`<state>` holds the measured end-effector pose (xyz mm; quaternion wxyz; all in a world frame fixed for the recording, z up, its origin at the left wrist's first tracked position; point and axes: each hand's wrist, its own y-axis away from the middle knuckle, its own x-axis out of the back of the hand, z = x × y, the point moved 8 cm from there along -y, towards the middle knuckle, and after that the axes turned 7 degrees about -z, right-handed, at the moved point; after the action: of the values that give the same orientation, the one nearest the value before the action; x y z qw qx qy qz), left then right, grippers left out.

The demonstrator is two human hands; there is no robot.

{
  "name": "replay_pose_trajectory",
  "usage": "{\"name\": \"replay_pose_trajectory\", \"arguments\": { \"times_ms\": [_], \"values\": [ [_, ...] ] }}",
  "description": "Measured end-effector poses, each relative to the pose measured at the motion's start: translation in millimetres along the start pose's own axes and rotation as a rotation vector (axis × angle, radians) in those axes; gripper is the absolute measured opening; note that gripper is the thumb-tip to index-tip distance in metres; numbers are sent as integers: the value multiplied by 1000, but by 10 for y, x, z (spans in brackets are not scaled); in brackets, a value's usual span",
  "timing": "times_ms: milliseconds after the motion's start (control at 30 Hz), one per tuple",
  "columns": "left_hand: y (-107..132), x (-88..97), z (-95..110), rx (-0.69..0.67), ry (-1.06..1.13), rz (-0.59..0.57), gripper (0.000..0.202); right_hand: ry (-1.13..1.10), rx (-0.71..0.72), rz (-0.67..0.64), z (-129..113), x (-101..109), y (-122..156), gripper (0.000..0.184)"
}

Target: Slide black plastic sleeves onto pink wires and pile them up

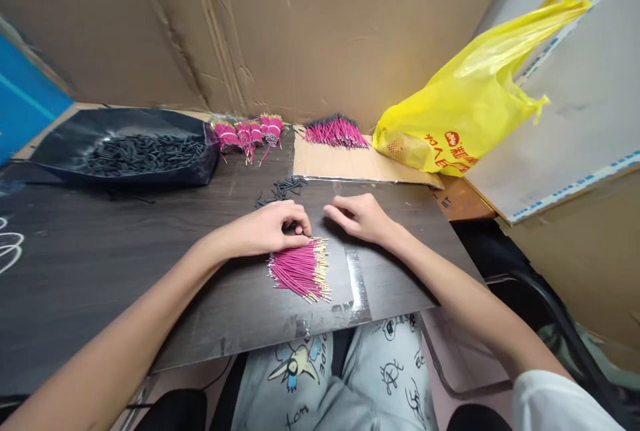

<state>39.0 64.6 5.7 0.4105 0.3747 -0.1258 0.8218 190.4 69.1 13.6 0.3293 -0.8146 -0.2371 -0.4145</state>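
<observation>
My left hand [280,226] is curled above a fanned pile of short magenta wires [299,268] with gold-coloured ends on one side. Its thumb lies along the pile's upper edge, and its fingers bend inward, hiding whatever they may hold. Just behind that hand are loose black tube pieces [284,190]. To the right of the pile, my right hand [364,218] is held low over the table, thumb and forefinger drawn close together. Anything between those fingertips is too small to make out.
A black open container [125,178] of black tubes stands at back left. Tied magenta bundles [250,134] lie beside it. More wires with black ends [335,131] rest on a cardboard sheet [345,164], near a yellow plastic bag [460,98]. Clear tape [357,281] crosses the table's front.
</observation>
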Motion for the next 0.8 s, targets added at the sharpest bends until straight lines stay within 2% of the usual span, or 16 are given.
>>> {"name": "replay_pose_trajectory", "arguments": {
  "times_ms": [233,533,800],
  "values": [
    [-30,-19,-4,7,-40,-16,16,-51,-61,53,113,120,21,40],
    [-32,-35,49,-21,-56,-6,12,-79,-96,-2,153,4,2,43],
    [-11,-61,0,2,-41,21,11,-167,-156,36,186,-30,-87,36]
  ]
}}
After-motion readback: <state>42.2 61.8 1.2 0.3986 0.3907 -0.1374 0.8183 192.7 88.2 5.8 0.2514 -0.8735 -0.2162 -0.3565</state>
